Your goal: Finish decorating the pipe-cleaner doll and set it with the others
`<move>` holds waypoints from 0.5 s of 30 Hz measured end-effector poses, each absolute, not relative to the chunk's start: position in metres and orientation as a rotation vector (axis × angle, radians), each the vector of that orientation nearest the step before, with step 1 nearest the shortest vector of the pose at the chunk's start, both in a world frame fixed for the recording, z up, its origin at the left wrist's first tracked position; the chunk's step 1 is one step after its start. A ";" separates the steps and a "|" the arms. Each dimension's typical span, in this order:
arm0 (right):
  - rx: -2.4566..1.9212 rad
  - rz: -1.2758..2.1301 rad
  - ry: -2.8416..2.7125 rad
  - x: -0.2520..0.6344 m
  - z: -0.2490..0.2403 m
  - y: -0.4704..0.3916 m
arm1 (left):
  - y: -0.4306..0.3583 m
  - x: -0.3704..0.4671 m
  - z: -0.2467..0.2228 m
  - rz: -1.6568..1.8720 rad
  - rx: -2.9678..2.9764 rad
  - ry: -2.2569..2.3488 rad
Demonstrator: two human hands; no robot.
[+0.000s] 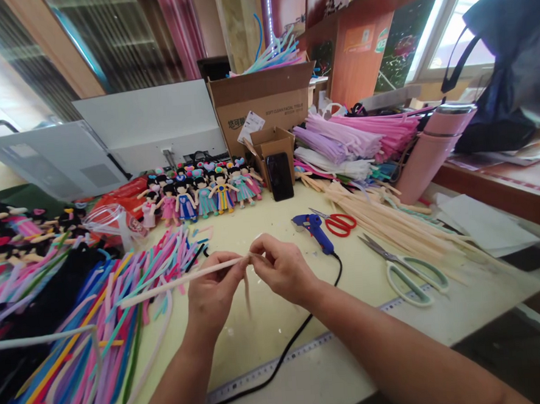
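Observation:
My left hand pinches a pale beige fuzzy stem, whose long end points out to the left. Close against it, my right hand has its fingertips closed on the same stem where the two hands meet. A thin end of the stem hangs down between the hands, slightly blurred. Just beyond my right hand lies a blue glue gun, beside red-handled scissors. Larger scissors with pale green and white handles rest farther right.
A black cord crosses a ruler near the front. Colourful stems cover the left side; beige stems lie right. Small dolls, a phone, a cardboard box and a pink bottle stand behind.

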State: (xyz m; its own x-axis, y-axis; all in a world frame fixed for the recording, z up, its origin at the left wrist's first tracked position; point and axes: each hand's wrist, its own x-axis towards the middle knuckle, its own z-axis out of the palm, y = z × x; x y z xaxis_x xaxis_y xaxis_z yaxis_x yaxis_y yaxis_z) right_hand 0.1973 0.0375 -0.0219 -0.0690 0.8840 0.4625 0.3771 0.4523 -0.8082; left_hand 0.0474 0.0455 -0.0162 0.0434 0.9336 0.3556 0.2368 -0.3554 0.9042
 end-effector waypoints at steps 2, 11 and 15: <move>-1.072 0.692 -1.611 0.197 -0.024 0.039 | 0.045 0.047 -0.018 1.367 1.696 1.193; -0.889 1.065 -1.396 0.194 -0.027 0.043 | 0.042 0.044 -0.016 1.469 1.982 1.231; -0.944 1.020 -1.460 0.194 -0.027 0.043 | 0.043 0.044 -0.013 1.469 2.014 1.228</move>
